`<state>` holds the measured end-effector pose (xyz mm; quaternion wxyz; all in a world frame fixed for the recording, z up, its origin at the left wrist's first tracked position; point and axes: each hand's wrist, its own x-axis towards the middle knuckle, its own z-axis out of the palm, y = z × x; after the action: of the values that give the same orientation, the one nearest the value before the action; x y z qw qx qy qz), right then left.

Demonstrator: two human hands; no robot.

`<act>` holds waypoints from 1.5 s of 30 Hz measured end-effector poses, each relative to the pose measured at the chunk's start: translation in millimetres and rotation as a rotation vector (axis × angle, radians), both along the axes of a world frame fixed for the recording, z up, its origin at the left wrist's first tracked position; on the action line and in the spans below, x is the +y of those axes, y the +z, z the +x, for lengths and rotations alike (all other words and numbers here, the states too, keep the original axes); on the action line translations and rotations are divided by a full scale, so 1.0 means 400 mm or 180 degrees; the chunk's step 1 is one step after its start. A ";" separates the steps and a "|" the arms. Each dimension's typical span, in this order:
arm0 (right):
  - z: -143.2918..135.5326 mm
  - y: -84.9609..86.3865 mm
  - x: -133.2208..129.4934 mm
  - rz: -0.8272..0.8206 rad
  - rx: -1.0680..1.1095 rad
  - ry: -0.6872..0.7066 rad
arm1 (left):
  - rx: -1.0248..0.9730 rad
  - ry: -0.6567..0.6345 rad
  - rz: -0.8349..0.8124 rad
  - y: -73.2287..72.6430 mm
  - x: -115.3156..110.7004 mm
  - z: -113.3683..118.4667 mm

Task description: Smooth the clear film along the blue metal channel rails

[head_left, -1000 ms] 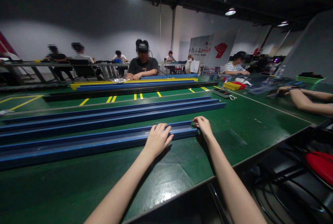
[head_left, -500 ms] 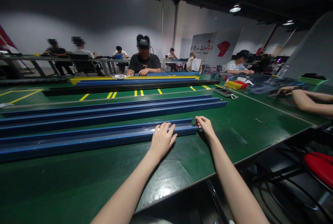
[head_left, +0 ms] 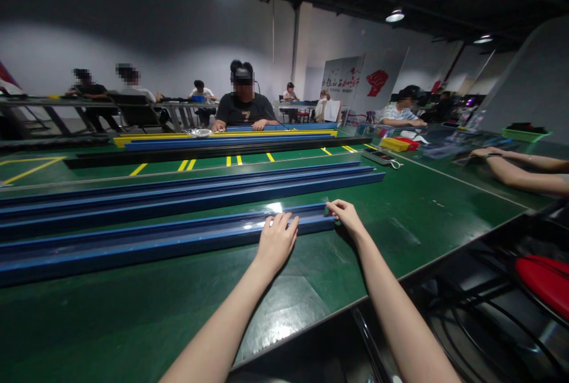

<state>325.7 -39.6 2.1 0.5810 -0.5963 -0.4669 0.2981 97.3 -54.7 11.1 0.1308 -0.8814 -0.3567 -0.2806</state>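
Closest to me lies a long blue channel (head_left: pixel 186 239), with raised rims and a shiny, clear-looking surface inside it. My left hand (head_left: pixel 276 238) rests over its near rim, fingers stretched and slightly apart, the fingertips inside the channel. At the channel's right end, my right hand (head_left: pixel 344 215) is closed in a pinch. Whatever sits between those fingertips is too small to make out; a faint clear edge shows beside them. A bright, glossy reflection (head_left: pixel 275 208) shows at the far rim, just beyond my left fingers.
Beyond lie more blue channels (head_left: pixel 222 190), then black, blue and yellow ones (head_left: pixel 186 135) in front of a seated person (head_left: pixel 243 107). A phone-like dark device (head_left: pixel 381 155) and a yellow tray (head_left: pixel 395 144) are farther right. Another person's arms (head_left: pixel 511 163) rest at right, near a red stool (head_left: pixel 544 282).
My right hand has shifted slightly left, its pinch now nearer the channel's far rim. My left hand stays almost in place. A bright reflection has appeared beyond my left fingers.
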 end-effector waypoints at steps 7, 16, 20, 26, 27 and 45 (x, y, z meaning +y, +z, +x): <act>0.010 -0.016 0.010 -0.0025 0.0048 -0.0011 | 0.0115 -0.0003 -0.0143 0.005 0.000 -0.003; 0.018 -0.024 0.018 -0.0092 0.0024 -0.0048 | -0.0098 0.0187 -0.0113 -0.012 0.011 0.000; 0.020 -0.023 0.020 -0.0120 0.0013 -0.0023 | -0.0028 0.0374 -0.0100 -0.004 0.003 0.001; 0.024 -0.028 0.022 -0.0167 0.0002 -0.0018 | 0.0171 0.0456 -0.0237 0.007 -0.004 0.001; 0.025 -0.028 0.021 -0.0174 0.0003 -0.0021 | 0.0198 0.0459 -0.0271 0.009 -0.004 0.001; 0.028 -0.025 0.018 -0.0253 -0.0159 0.0050 | 0.0379 0.0405 -0.0505 0.021 -0.005 -0.003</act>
<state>337.1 -32.6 -8.0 0.5426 -0.6226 -0.4737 0.3060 96.2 -56.6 19.4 0.0991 -0.8797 -0.4247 -0.1897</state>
